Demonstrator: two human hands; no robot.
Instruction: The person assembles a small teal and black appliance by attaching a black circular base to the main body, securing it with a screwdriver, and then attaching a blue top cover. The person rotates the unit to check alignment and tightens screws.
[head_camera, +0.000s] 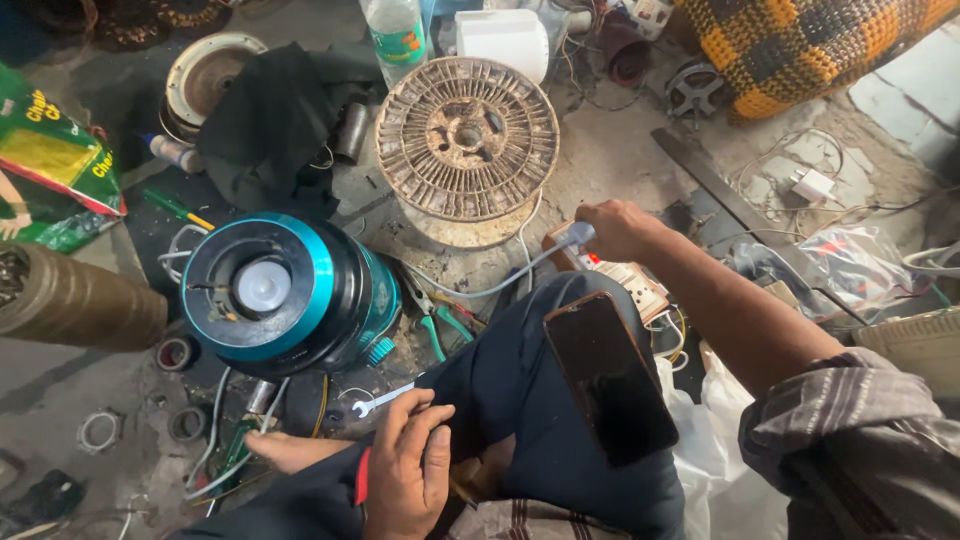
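Right hand (615, 228) grips a white plug (578, 234) at the socket board (630, 280); left hand (408, 470), released, rests on the knee beside a blue appliance (285, 292).

1 blue mixer base (285, 295), 1 phone (608, 375), 1 round grille (467, 138), 1 plastic bottle (397, 38), 1 spanner (385, 398), 2 hands.

A rusty round slotted metal disc (467, 137) sits at twelve o'clock; a clear plastic bottle (397, 35) stands just beyond. At two o'clock, an orange-and-black chequered woven cloth (800, 45).
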